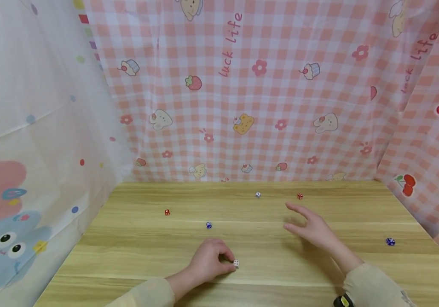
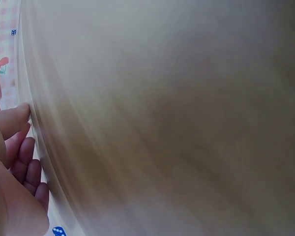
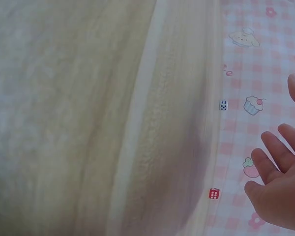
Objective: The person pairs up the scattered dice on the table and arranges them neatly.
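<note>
Item 1, my left hand (image 1: 209, 260): resting on the counter (image 1: 127, 256) near the front edge, a little left of centre. Fingers curled, pinching a white die (image 1: 236, 263) at the fingertips; the die sits on the wood just right of the knuckles. The left wrist view is mostly blur, with only fingers (image 2: 24, 162) showing at its edge.

Item 2, my right hand (image 1: 311, 228): raised above the counter right of centre, fingers spread wide and relaxed, holding nothing. Forearm runs back to the front right corner. It points toward the rear edge, where the nearest piece is a red die (image 1: 299, 196).

Item 3, loose dice on the counter:
- white-and-blue die (image 1: 258, 194), rear edge, centre
- the red die above, rear edge, just right of that one
- second red die (image 1: 167, 212), left of centre, mid-depth
- blue die (image 1: 209, 224), just beyond my left hand
- dark blue die (image 1: 390, 241), near the right edge, well apart from the rest

Item 4, progress as I judge it: one die in hand, five scattered and untouched. No gathered group or container is visible, so collecting looks barely begun.

Item 5, surroundings: pink checked cloth (image 1: 265, 94) hangs behind and to the right; a white cartoon-print sheet (image 1: 31, 128) hangs on the left.
</note>
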Motion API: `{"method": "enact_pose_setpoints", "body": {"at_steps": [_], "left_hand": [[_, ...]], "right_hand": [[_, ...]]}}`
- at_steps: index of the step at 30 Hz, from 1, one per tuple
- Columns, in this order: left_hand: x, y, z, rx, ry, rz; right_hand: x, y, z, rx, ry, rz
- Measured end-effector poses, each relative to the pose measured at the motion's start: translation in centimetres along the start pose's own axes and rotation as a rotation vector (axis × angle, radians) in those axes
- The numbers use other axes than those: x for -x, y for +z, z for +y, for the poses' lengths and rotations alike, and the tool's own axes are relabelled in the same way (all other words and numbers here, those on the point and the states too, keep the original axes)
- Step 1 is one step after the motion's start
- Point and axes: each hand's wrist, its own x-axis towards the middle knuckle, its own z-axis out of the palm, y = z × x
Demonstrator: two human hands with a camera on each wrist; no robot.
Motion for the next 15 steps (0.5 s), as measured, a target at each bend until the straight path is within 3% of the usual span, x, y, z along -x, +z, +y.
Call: {"method": "enact_pose_setpoints", "body": {"at_steps": [15], "left_hand": [[-1.0, 0.9, 0.8, -0.022, 0.012, -0.010]], "right_hand": [[-1.8, 0.5, 0.2, -0.039, 0.020, 0.014]]}}
